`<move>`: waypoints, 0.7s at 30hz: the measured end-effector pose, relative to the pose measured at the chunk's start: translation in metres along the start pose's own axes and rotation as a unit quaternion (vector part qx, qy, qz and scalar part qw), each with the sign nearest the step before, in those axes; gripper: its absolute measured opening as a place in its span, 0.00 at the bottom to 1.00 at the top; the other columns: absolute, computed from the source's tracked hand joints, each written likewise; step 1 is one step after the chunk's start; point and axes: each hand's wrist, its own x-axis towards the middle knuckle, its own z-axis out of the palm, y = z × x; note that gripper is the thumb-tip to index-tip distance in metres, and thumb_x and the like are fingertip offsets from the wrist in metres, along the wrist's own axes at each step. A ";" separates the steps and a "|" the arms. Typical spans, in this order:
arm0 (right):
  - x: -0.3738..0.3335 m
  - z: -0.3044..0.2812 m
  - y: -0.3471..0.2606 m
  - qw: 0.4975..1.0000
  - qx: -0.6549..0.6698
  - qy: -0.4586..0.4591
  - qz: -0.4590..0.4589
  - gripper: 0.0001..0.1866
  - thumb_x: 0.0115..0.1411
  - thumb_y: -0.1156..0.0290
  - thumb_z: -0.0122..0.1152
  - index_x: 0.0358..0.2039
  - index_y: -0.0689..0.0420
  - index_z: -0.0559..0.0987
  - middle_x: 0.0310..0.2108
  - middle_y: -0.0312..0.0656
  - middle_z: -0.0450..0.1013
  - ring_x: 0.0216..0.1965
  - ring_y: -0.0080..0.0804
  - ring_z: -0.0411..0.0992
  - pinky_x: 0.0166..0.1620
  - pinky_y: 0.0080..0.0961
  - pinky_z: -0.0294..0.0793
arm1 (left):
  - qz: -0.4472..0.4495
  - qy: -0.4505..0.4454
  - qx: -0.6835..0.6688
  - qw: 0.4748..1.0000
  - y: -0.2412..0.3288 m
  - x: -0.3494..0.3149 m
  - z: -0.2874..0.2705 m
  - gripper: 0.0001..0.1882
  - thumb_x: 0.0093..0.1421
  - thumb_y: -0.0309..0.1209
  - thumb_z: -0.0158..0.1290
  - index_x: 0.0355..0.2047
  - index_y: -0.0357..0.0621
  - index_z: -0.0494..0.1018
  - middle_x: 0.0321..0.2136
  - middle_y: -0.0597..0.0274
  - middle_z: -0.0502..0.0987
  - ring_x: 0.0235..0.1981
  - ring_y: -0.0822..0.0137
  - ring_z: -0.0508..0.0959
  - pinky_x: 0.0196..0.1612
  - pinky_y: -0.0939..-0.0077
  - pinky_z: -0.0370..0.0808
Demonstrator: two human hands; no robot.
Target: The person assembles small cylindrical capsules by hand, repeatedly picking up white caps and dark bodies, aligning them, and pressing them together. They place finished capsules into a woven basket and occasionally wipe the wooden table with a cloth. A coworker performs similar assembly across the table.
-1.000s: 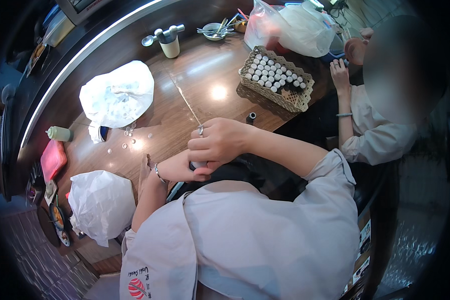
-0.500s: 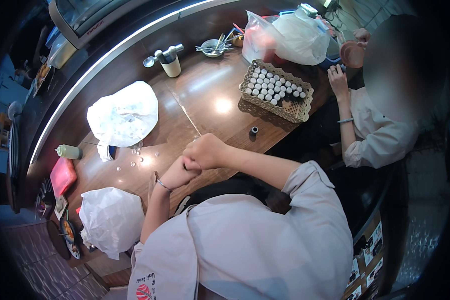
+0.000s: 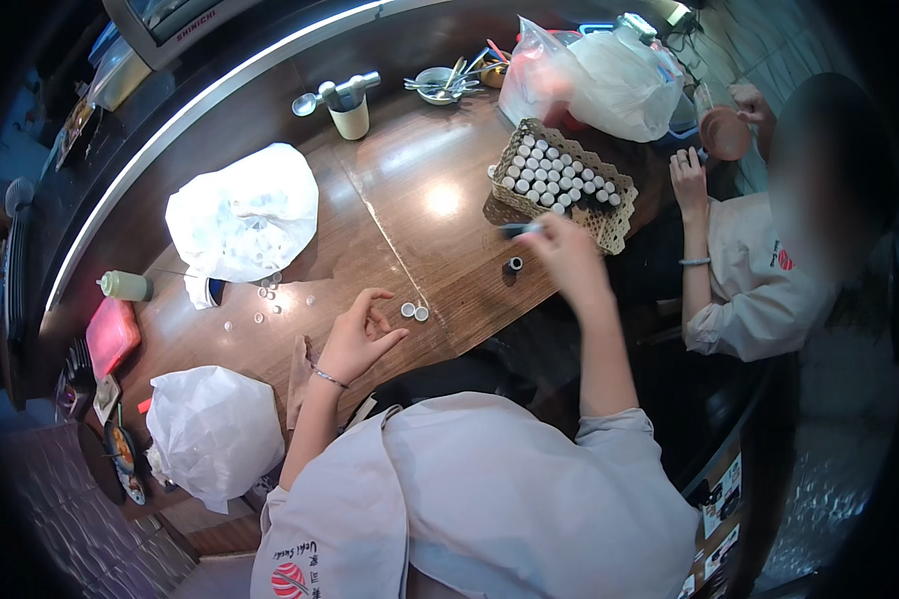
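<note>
Beside two small round white caps on the wooden table, my left hand rests with fingers apart and holds nothing. My right hand, blurred by motion, is closed on a thin pale-blue piece whose kind I cannot make out. Just below it stands a small dark bottle with a white rim, not touched. The woven basket by my right hand holds several rows of small white-capped bottles.
A bulging white plastic bag lies left, with loose clear caps near it. Another white bag sits near left. Cutlery stands in a beige cup. At right, a co-worker's hand is near a reddish-brown container.
My hands have come apart. The right one moved right toward the basket with the pale piece; the left opened, and two white caps now show on the table.
</note>
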 end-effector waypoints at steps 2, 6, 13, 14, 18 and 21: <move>0.026 -0.034 0.058 0.986 -0.140 0.072 0.048 0.14 0.55 0.63 0.71 0.36 0.57 0.80 0.32 0.50 0.79 0.35 0.46 0.78 0.39 0.40 0.75 | -0.020 -0.001 0.005 1.000 -0.011 -0.007 -0.003 0.29 0.53 0.34 0.68 0.53 0.47 0.70 0.23 0.67 0.74 0.19 0.77 0.70 0.27 0.80 0.69; 0.074 -0.049 0.148 0.947 -0.287 0.057 0.133 0.15 0.52 0.65 0.74 0.39 0.52 0.81 0.37 0.47 0.80 0.42 0.47 0.79 0.42 0.41 0.77 | -0.066 -0.002 0.004 0.998 -0.037 -0.026 -0.007 0.28 0.55 0.33 0.67 0.54 0.47 0.69 0.23 0.68 0.74 0.19 0.78 0.70 0.27 0.81 0.69; 0.126 -0.014 0.161 0.932 -0.330 0.045 0.144 0.20 0.49 0.64 0.76 0.43 0.49 0.80 0.43 0.46 0.80 0.48 0.47 0.78 0.48 0.44 0.76 | -0.143 0.043 -0.047 0.988 -0.060 -0.056 -0.016 0.26 0.58 0.30 0.65 0.55 0.46 0.69 0.24 0.72 0.72 0.20 0.83 0.66 0.26 0.86 0.64; 0.129 -0.018 0.153 0.928 -0.333 0.046 0.158 0.20 0.49 0.64 0.76 0.42 0.50 0.79 0.44 0.46 0.80 0.48 0.47 0.78 0.48 0.44 0.76 | -0.147 0.054 -0.054 0.986 -0.060 -0.058 -0.017 0.26 0.58 0.30 0.65 0.55 0.46 0.69 0.24 0.72 0.72 0.21 0.83 0.66 0.26 0.86 0.64; 0.149 -0.023 0.110 0.948 -0.312 0.061 0.033 0.20 0.49 0.63 0.75 0.42 0.51 0.78 0.42 0.43 0.79 0.47 0.47 0.77 0.46 0.45 0.76 | -0.143 0.087 -0.057 0.984 -0.075 -0.061 -0.013 0.27 0.58 0.32 0.65 0.56 0.46 0.68 0.23 0.71 0.74 0.21 0.82 0.68 0.26 0.84 0.66; 0.174 0.022 0.067 0.956 -0.224 0.057 -0.182 0.19 0.48 0.63 0.75 0.40 0.50 0.78 0.40 0.42 0.78 0.45 0.45 0.76 0.48 0.44 0.73 | -0.155 0.086 -0.060 0.982 -0.076 -0.062 -0.011 0.27 0.58 0.33 0.65 0.56 0.46 0.68 0.22 0.70 0.75 0.21 0.81 0.68 0.27 0.84 0.66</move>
